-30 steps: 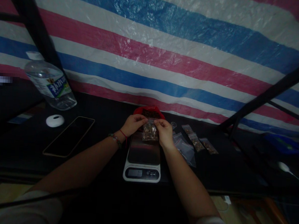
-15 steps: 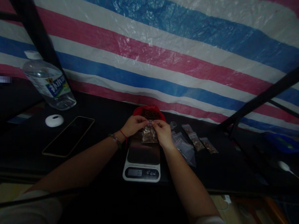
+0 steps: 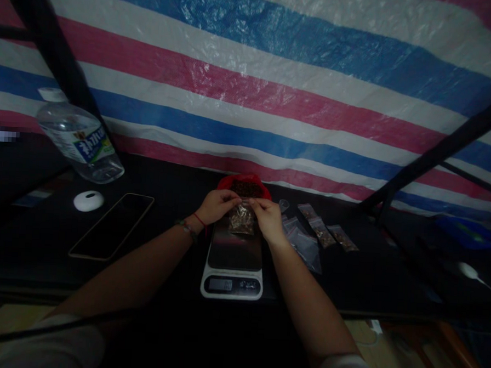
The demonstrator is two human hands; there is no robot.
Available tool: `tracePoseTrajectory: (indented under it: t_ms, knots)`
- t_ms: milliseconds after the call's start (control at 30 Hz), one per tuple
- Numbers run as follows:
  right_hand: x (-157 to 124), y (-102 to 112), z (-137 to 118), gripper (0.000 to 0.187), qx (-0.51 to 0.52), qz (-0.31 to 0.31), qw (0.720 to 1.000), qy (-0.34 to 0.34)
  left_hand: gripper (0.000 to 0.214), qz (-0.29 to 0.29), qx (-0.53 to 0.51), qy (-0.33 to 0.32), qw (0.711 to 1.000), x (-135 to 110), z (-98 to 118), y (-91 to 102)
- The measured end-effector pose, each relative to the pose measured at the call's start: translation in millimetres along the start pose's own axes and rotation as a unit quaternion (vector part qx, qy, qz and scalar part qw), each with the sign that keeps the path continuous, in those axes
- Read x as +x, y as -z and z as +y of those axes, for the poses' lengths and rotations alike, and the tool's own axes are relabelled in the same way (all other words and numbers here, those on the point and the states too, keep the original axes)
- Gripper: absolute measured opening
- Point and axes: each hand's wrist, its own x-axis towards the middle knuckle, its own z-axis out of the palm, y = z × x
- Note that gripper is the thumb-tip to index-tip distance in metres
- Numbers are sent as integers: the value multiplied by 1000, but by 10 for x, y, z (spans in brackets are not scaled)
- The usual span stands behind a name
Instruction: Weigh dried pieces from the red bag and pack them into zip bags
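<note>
Between my two hands hangs a small clear zip bag (image 3: 242,219) with brownish contents. My left hand (image 3: 219,204) pinches its top edge at the left, and my right hand (image 3: 267,214) pinches the same edge at the right. Below the bag lies a kitchen scale (image 3: 236,255) with a metal plate and a lit display; whether the bag touches the plate I cannot tell. Just behind my fingers, an open red bag (image 3: 226,181) holds dark brown bits. To the right lie several flat zip bags (image 3: 306,247) and several filled zip bags (image 3: 323,232).
A clear plastic bottle (image 3: 81,137), a white earbud case (image 3: 89,200) and a phone (image 3: 112,226) occupy the left side of the black table (image 3: 162,278). At far right are a blue tray (image 3: 467,233) and a white spoon (image 3: 468,270). Behind hangs a striped tarp (image 3: 251,80).
The zip bag has shifted slightly left and its top edge looks more stretched out, with my fingertips a little further apart. Both hands keep their pinch.
</note>
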Motion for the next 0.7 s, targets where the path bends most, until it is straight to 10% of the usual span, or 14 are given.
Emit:
tracePoseTrajectory:
  t_ms: [233,500,700]
  knots:
    - [0,5,1,29,6,66,998,-15,30,24,-56,56,997,-9,50,-9]
    - [4,-2,-27,29,-5,-75,997,-19,25,100,-68,63,991,25,18,38]
    - [73,537,-148,37,-27,79,996,-21,34,87,-97,56,990,38,-43,35]
